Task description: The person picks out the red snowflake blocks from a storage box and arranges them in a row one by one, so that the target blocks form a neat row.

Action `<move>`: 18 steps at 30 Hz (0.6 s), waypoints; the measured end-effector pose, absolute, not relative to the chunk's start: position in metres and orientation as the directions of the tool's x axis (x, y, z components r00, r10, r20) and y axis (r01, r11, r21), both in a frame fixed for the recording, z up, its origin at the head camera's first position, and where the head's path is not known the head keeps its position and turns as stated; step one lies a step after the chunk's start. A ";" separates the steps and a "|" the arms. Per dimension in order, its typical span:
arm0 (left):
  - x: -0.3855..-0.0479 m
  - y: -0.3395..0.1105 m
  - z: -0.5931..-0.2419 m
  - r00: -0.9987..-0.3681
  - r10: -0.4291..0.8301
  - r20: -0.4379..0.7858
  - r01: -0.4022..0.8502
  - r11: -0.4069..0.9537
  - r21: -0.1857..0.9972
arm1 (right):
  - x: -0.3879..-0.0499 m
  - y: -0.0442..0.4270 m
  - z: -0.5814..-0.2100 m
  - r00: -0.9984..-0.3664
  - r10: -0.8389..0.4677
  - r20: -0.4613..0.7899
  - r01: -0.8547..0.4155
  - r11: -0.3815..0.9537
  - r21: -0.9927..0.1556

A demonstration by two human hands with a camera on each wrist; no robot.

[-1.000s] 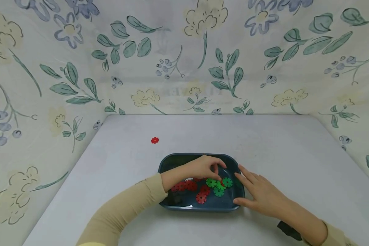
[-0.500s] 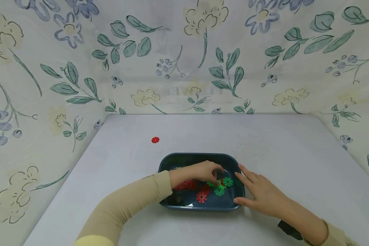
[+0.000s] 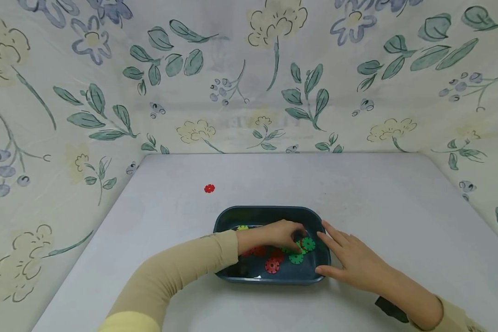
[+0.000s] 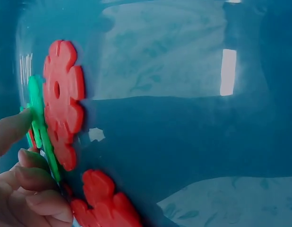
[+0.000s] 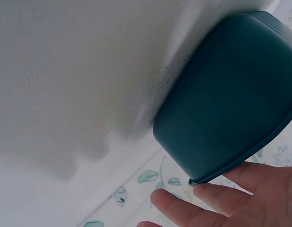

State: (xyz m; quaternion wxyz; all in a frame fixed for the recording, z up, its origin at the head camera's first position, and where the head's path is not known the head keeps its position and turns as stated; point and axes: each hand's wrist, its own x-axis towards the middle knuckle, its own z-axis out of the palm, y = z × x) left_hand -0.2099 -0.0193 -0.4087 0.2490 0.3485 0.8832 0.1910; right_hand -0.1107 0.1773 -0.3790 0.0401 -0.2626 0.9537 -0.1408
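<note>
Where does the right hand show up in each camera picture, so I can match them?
Head: right hand right of centre, lower half, at the teal tray's right end.
Left wrist: not in it.
Right wrist: right hand in the lower right corner, by the tray's rim.
Shared landmark: the teal tray, its inside in left wrist, its outside in right wrist.

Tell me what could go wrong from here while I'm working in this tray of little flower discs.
Picking may bring up extras, because the green discs overlap one another right by your left hand. The tray could slide or tip if bumped, since your right hand seems only to lie against its right end with outstretched fingers. And the lone red disc on the table, beyond the tray, might get overlooked.
</note>
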 end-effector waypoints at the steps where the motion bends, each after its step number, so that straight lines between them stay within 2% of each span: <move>1: -0.210 -0.019 -0.409 -0.634 0.710 -0.305 0.520 0.684 0.511 | -0.111 0.177 -0.379 -0.859 -0.513 -0.002 -0.490 0.822 -0.289; 11: -0.205 -0.018 -0.406 -0.615 0.730 -0.297 0.522 0.660 0.540 | -0.111 0.178 -0.381 -0.859 -0.511 0.004 -0.491 0.824 -0.282; 18: -0.204 -0.018 -0.403 -0.604 0.730 -0.319 0.534 0.668 0.518 | -0.111 0.178 -0.381 -0.858 -0.513 0.009 -0.495 0.823 -0.279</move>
